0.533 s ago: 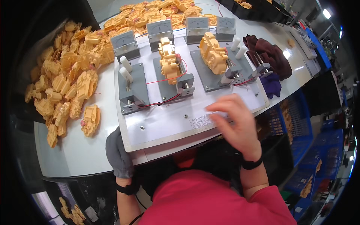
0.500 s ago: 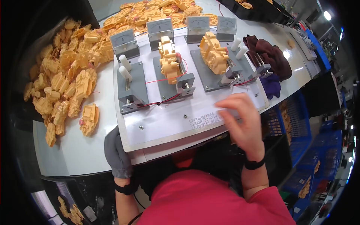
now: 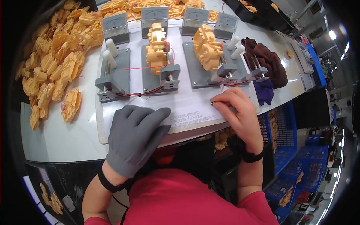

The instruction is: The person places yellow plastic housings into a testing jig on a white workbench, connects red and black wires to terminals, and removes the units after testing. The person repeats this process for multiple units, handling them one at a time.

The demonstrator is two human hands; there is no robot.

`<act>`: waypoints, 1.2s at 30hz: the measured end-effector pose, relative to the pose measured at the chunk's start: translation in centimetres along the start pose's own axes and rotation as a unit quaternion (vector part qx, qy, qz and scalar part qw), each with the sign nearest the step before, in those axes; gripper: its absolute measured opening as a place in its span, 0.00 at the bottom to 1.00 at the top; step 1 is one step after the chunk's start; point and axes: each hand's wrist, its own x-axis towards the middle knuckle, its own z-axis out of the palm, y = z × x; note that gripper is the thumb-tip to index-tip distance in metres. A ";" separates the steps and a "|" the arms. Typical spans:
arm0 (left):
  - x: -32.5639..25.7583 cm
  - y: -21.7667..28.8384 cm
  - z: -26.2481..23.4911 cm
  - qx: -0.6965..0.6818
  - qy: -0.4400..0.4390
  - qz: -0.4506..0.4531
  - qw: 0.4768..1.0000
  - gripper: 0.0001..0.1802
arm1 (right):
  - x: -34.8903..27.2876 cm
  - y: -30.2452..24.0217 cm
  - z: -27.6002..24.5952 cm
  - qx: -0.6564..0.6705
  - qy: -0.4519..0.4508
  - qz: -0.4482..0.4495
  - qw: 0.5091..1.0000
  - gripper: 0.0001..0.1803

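Left hand [image 3: 133, 138], gloved, now laid flat and open on board [image 3: 195, 103], up from desk [image 3: 56, 131] edge. Right hand [image 3: 240, 110] lowered, fingertips pinched on small part; test cycle looks started.

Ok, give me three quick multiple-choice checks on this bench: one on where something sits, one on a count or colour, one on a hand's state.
1. Where is the loose heap of yellow plastic parts?
A. To the left of the white board
B. On the blue crates
C. Under the dark cloth

2. How many grey meters stand along the far edge of the white board?
A. Two
B. Four
C. Six

3. How is the left hand?
A. Bare and clenched round a wire
B. Lifted off the bench
C. Gloved in grey, lying flat on the board

Answers:
1 A, the heap lies on the table left of the board.
2 B, four dial faces show in a row.
3 C, the gloved fingers are spread on the board's near edge, while the bare right hand rests at its right side.
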 end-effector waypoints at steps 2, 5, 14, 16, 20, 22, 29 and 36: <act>0.9 -0.1 1.1 0.020 -0.007 -0.008 1.000 0.12 | 0.1 0.1 0.0 0.020 -0.002 0.002 1.000 0.06; 1.6 -0.3 1.8 -0.001 0.004 -0.016 1.000 0.06 | 0.0 0.4 0.2 0.028 0.002 0.006 1.000 0.07; 1.7 0.2 1.9 0.010 0.005 -0.041 0.999 0.05 | -0.1 0.4 0.5 0.020 0.013 0.009 1.000 0.07; 1.7 0.2 2.0 0.014 0.003 -0.041 0.999 0.06 | 0.0 0.4 0.5 0.020 0.021 0.005 1.000 0.06; 1.8 0.4 2.0 0.016 -0.001 -0.042 0.999 0.06 | 0.1 0.4 1.3 0.013 0.074 -0.007 0.997 0.04; 1.8 0.4 2.0 0.015 -0.001 -0.042 0.999 0.07 | 0.2 0.5 1.3 0.008 0.074 -0.009 0.997 0.04; 1.7 0.4 1.9 0.010 -0.004 -0.042 0.999 0.08 | 0.1 0.3 0.8 -0.003 0.045 -0.004 0.999 0.05; 1.6 0.3 2.0 0.011 0.000 -0.038 0.999 0.08 | 0.1 0.4 0.8 0.006 0.045 -0.005 0.999 0.05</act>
